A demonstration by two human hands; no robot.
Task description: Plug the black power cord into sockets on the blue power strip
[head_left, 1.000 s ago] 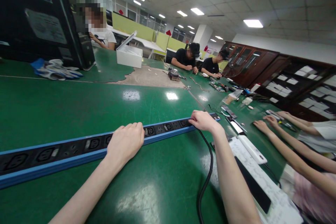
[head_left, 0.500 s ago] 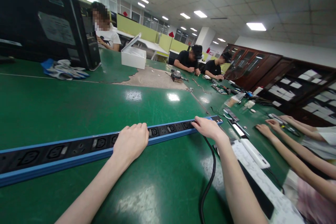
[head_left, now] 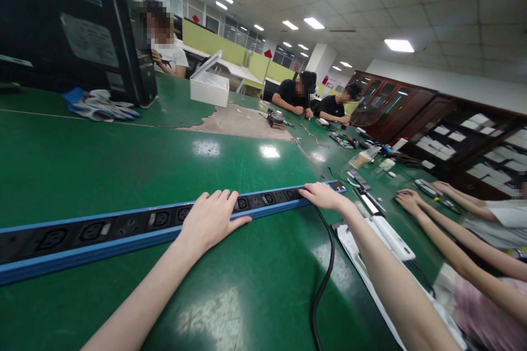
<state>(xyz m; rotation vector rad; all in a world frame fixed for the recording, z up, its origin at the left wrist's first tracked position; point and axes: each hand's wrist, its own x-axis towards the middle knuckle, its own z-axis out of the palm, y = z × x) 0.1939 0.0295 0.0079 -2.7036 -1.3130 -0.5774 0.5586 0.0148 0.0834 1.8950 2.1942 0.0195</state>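
Observation:
A long blue power strip (head_left: 140, 221) with black sockets lies slantwise across the green table (head_left: 255, 274), its left end out of view. Near its middle, my left hand (head_left: 211, 219) grips it from above, fingers over the far edge and thumb stretched along the near side. My right hand (head_left: 321, 196) is closed around the strip close to its right end; its fingertips are partly hidden. A black cable (head_left: 329, 263) runs from below my right hand towards the table's near side.
A black computer case (head_left: 74, 38), gloves (head_left: 101, 106) and an open white box (head_left: 209, 89) stand at the back left. On the right are a white power strip (head_left: 391, 238), a tablet-like white item and another person's hands (head_left: 409, 203). Other people sit farther back.
My left hand's thumb has come out along the strip's near side and its fingers have spread a little. The power strip has barely shifted. A neighbour's hands have drawn together.

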